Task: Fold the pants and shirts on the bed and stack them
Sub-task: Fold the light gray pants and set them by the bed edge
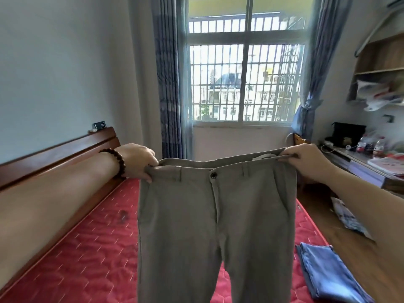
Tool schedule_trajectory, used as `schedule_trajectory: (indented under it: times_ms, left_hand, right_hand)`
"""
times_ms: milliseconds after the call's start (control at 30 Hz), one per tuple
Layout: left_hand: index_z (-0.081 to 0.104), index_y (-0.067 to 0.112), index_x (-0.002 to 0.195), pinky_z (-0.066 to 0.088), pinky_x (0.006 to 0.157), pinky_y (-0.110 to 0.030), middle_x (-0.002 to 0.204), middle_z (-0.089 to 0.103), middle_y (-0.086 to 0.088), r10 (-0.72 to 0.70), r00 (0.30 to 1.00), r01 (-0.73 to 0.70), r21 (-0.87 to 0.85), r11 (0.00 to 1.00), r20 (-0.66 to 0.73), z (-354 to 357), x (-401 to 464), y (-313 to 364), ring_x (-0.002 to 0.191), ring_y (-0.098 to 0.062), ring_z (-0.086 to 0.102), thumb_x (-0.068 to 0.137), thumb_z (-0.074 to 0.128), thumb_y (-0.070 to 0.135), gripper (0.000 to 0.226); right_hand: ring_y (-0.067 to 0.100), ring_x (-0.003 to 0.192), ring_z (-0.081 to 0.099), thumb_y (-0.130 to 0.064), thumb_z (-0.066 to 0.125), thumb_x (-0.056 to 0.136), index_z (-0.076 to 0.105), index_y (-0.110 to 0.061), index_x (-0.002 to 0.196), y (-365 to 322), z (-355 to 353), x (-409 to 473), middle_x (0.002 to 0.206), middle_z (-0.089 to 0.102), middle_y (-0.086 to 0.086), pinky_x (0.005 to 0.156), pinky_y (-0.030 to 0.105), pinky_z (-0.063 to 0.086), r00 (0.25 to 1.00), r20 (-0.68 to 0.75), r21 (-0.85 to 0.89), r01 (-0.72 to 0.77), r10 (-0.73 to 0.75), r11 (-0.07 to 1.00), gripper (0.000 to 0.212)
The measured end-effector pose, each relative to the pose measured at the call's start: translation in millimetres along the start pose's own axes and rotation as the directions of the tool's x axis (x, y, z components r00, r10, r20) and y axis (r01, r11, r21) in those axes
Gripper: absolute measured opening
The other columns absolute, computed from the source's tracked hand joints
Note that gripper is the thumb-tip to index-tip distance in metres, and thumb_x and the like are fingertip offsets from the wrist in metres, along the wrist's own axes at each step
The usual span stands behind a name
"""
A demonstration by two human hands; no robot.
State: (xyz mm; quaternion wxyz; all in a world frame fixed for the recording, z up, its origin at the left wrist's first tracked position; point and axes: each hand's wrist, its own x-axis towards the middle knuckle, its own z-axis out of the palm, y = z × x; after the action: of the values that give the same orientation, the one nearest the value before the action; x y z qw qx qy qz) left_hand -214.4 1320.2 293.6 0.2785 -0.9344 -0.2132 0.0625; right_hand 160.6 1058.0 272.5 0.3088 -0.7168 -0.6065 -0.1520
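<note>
Grey woven trousers (216, 215) hang in air over red quilted mattress (91, 248), front facing me. My left hand (137, 160) and right hand (306, 158) pinch waistband corners. Next, I judge: bring corners together, match legs, keep seams aligned. Folded blue jeans (328, 274) at mattress right edge.

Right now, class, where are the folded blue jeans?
In the head view, the folded blue jeans lie at the lower right on the red mattress, right of the grey pants.

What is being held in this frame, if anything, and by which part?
The grey pants are held up over the bed by the waistband: the left hand grips its left end, the right hand pinches its right end.
</note>
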Motion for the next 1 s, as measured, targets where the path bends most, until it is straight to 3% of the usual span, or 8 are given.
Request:
schedule_trajectory:
  times_ms: [100, 200, 300, 433, 533, 767, 900, 1000]
  left_hand:
    - [0.062, 0.027, 0.098, 0.037, 0.070, -0.023, 0.103, 0.048, 0.012, 0.094, 0.992, -0.101, 0.074, 0.992, 0.082, 1.5, 3.5, 7.6, 0.094, -0.012, 0.058, 0.086, 0.058, 0.049, 0.026]
    - [0.063, 0.026, 0.099, 0.044, 0.085, -0.031, 0.113, 0.050, 0.009, 0.189, 0.976, -0.201, 0.112, 0.973, 0.112, 6.9, 12.4, 14.9, 0.103, -0.012, 0.055, 0.085, 0.052, 0.032, 0.019]
    - [0.063, 0.024, 0.098, 0.042, 0.089, -0.034, 0.110, 0.051, 0.006, 0.201, 0.970, -0.220, 0.147, 0.964, 0.136, 17.6, 22.5, 19.9, 0.105, -0.013, 0.053, 0.084, 0.051, 0.033, 0.020]
    - [0.058, 0.014, 0.075, 0.035, 0.064, -0.023, 0.081, 0.054, 0.002, 0.099, 0.989, -0.121, -0.219, 0.968, -0.109, 33.8, 31.3, 8.2, 0.075, -0.015, 0.052, 0.079, 0.066, 0.037, 0.024]
    - [0.039, 0.021, 0.060, 0.027, 0.052, -0.015, 0.056, 0.040, 0.009, -0.057, 0.950, -0.126, -0.547, 0.828, -0.306, 42.1, 35.6, -3.6, 0.053, -0.004, 0.037, 0.072, 0.079, 0.027, 0.043]
    - [0.036, 0.020, 0.057, 0.031, 0.051, -0.015, 0.054, 0.034, 0.011, -0.283, 0.860, -0.168, -0.759, 0.629, -0.424, 48.7, 48.4, -9.7, 0.052, -0.002, 0.038, 0.069, 0.084, 0.012, 0.050]
    - [0.046, 0.015, 0.064, 0.035, 0.053, -0.012, 0.060, 0.043, 0.009, -0.405, 0.832, -0.176, -0.874, 0.453, -0.378, 43.4, 53.3, -22.5, 0.053, 0.002, 0.041, 0.072, 0.082, 0.009, 0.038]
    - [0.054, 0.016, 0.080, 0.044, 0.059, -0.011, 0.068, 0.057, 0.007, -0.508, 0.805, -0.216, -0.949, 0.230, -0.306, 37.0, 52.8, -35.5, 0.060, 0.005, 0.052, 0.078, 0.077, 0.007, 0.025]
  right_hand:
    - [0.012, 0.082, 0.063, -0.003, 0.067, 0.083, 0.078, -0.011, 0.090, -9.3, 5.6, 10.6, 0.081, 0.072, -0.004, 0.076, 0.017, 0.039, 0.999, -0.032, 0.046, -0.021, 0.023, 0.999, 0.016]
    - [0.013, 0.081, 0.062, 0.000, 0.066, 0.082, 0.078, -0.010, 0.089, -10.9, 9.0, 19.3, 0.078, 0.069, -0.005, 0.072, 0.013, 0.037, 0.998, -0.044, 0.056, -0.034, 0.037, 0.998, 0.017]
    - [0.013, 0.081, 0.061, 0.005, 0.064, 0.080, 0.077, -0.008, 0.089, -7.2, 11.4, 26.4, 0.080, 0.071, -0.001, 0.072, 0.013, 0.035, 0.997, -0.069, 0.010, -0.032, 0.033, 0.999, 0.020]
    - [0.013, 0.081, 0.060, 0.004, 0.064, 0.080, 0.078, -0.011, 0.089, 5.0, 7.3, 34.8, 0.082, 0.073, 0.002, 0.075, 0.019, 0.035, 0.987, -0.147, -0.018, -0.069, 0.066, 0.997, 0.022]
    - [0.019, 0.084, 0.063, 0.002, 0.065, 0.081, 0.078, -0.013, 0.090, 16.6, 3.0, 38.3, 0.082, 0.071, 0.001, 0.077, 0.025, 0.037, 0.988, -0.120, -0.016, -0.098, 0.096, 0.995, 0.022]
    - [0.029, 0.094, 0.066, 0.001, 0.067, 0.083, 0.077, -0.019, 0.086, 26.6, 1.3, 48.3, 0.089, 0.074, 0.005, 0.089, 0.049, 0.053, 0.963, -0.123, 0.258, -0.200, 0.238, 0.945, 0.023]
    - [0.023, 0.090, 0.066, -0.005, 0.073, 0.082, 0.068, -0.038, 0.091, 23.9, -7.0, 51.1, 0.092, 0.072, 0.005, 0.081, 0.039, 0.055, 0.948, -0.119, 0.411, -0.225, 0.296, 0.883, 0.035]
    - [0.016, 0.080, 0.070, -0.008, 0.073, 0.082, 0.064, -0.042, 0.107, 22.3, -16.2, 48.0, 0.086, 0.074, 0.004, 0.068, 0.029, 0.056, 0.941, -0.091, 0.580, -0.217, 0.327, 0.785, 0.043]
